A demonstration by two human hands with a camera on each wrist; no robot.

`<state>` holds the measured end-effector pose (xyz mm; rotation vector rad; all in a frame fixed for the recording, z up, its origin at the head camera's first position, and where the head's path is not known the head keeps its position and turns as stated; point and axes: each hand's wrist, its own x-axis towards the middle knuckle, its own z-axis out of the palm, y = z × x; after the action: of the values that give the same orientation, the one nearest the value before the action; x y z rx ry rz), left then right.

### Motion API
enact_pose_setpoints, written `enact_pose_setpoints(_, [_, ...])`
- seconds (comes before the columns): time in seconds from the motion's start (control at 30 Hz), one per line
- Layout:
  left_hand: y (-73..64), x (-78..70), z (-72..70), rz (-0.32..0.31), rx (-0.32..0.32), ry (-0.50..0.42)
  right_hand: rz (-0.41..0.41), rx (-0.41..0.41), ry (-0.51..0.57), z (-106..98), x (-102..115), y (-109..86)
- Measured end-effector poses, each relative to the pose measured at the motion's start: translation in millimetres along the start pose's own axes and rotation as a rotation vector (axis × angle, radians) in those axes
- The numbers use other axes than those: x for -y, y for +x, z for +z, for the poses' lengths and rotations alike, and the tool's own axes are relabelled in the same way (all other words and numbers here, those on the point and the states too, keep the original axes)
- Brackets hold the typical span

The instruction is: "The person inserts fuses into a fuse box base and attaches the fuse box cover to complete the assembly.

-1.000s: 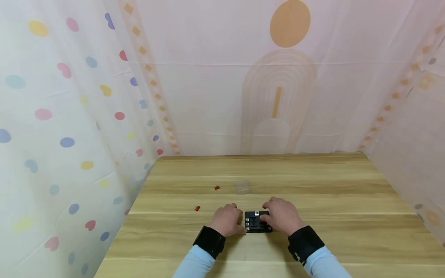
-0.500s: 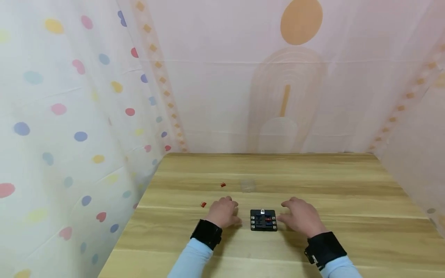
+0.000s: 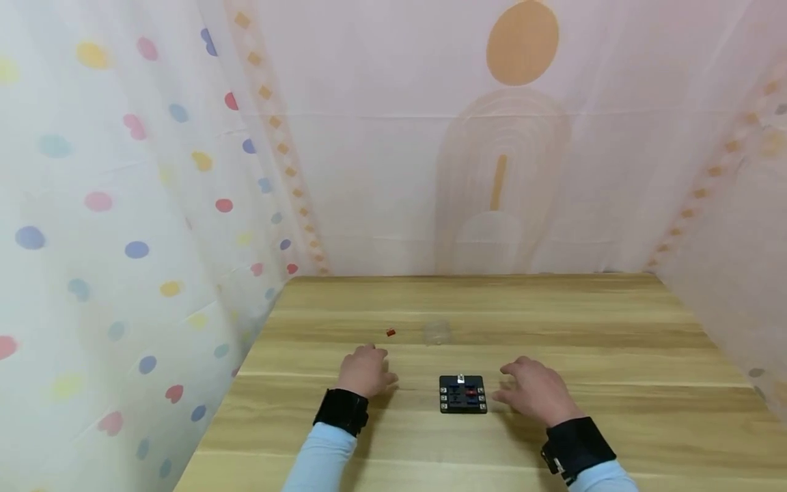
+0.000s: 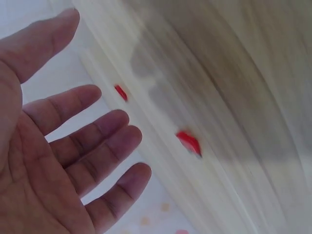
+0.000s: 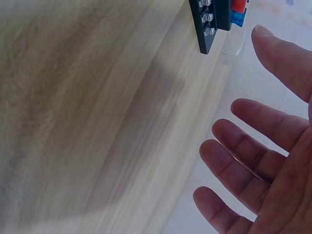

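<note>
A black fuse block (image 3: pixel 455 408) with screw terminals down both sides lies on the table between the two hands. A red fuse (image 5: pixel 239 5) and a blue fuse (image 5: pixel 238 18) show in its sockets. Left of the block, my left hand (image 3: pixel 365 372) hovers palm down, relaxed fingers spread around nothing. Below that hand lie a nearer red fuse (image 4: pixel 188 142), hidden from the head view, and a farther red fuse (image 4: pixel 121 92). My right hand (image 3: pixel 533 389), fingers loose and holding nothing, is just right of the block.
A clear plastic cover (image 3: pixel 437 333) lies behind the fuse block, right of the farther red fuse. The wood-grain table (image 3: pixel 578 314) ends at a patterned curtain (image 3: pixel 381 171) at the back, with more curtain along both sides.
My right hand has drawn off the fuse block to the right, uncovering the red fuse in it. My left hand has moved left, away from the block and over the nearer loose red fuse.
</note>
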<state>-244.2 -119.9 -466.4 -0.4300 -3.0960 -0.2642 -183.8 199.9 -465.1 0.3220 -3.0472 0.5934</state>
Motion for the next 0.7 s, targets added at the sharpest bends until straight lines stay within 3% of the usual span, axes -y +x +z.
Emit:
enact_pose_setpoints(0.13, [-0.9,14.4,-2.9,-0.065,-0.017,0.021,-0.002,-0.003,0.007,2,2,0.8])
enact_pose_setpoints(0.3, [1.5,26.7,-2.1,-0.104,-0.031,0.008,0.006,-0.001,0.003,1,0,-0.3])
enact_pose_setpoints(0.7, [6.9,37.1,3.8,-0.054,-0.105,0.037,0.006,-0.006,-0.004,1,-3,-2.9])
